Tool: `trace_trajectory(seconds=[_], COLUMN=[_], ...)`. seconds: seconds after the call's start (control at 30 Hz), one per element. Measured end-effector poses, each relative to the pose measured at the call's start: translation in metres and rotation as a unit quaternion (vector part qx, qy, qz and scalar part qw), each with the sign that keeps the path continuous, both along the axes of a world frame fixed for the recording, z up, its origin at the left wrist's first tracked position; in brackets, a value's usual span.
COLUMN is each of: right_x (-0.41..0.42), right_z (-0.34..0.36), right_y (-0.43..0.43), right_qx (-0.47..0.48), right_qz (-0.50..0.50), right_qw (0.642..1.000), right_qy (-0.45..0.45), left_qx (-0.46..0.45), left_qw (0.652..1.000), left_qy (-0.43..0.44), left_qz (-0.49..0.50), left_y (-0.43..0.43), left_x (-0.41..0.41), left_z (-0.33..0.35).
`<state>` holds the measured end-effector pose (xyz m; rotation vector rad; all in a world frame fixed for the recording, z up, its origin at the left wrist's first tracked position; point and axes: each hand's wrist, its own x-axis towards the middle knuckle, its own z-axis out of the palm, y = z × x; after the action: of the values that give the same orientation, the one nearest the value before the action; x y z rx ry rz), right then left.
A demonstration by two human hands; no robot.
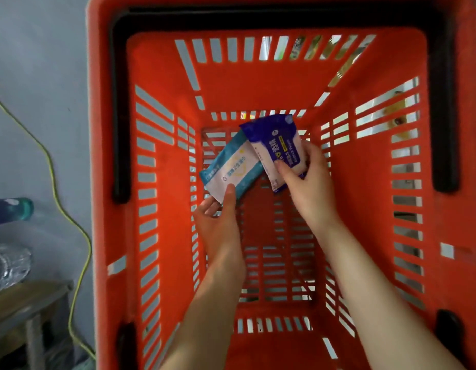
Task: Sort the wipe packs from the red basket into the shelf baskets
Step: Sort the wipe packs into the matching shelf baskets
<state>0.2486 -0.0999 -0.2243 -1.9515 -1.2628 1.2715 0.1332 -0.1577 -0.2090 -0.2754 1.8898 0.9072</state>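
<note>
Deep in the red basket [373,204], left hand [221,225] is pinching the teal pack [233,162], right hand [309,182] is gripping the blue pack [277,145]; packs overlapping, walls standing well apart.

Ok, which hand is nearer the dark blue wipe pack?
Right. The right hand grips the dark blue wipe pack; the left hand holds the teal pack beside it.

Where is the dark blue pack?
Head view, centre: the dark blue pack is inside the red basket, in the right hand, right of the light blue pack.
</note>
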Motion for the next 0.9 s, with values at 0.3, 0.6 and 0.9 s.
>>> trace_trajectory(seconds=[0.3, 0.6, 0.9], right_x=[-0.014, -0.001, 0.001], right_z=[-0.009, 0.053, 0.201], right_y=[0.004, -0.024, -0.093], right_qx=[0.022, -0.118, -0.082], right_qz=[-0.053, -0.295, -0.292], right_qw=[0.992, 0.906, 0.894], right_qy=[-0.111, 0.280, 0.330], left_qx=[0.088, 0.176, 0.268], left_qw=[0.991, 0.980, 0.956], left_qy=[-0.046, 0.001, -0.112], left_qz=[-0.088, -0.093, -0.034], left_y=[0.023, 0.026, -0.028], left_x=[-0.001, 0.004, 0.013], left_z=[0.003, 0.036, 0.178])
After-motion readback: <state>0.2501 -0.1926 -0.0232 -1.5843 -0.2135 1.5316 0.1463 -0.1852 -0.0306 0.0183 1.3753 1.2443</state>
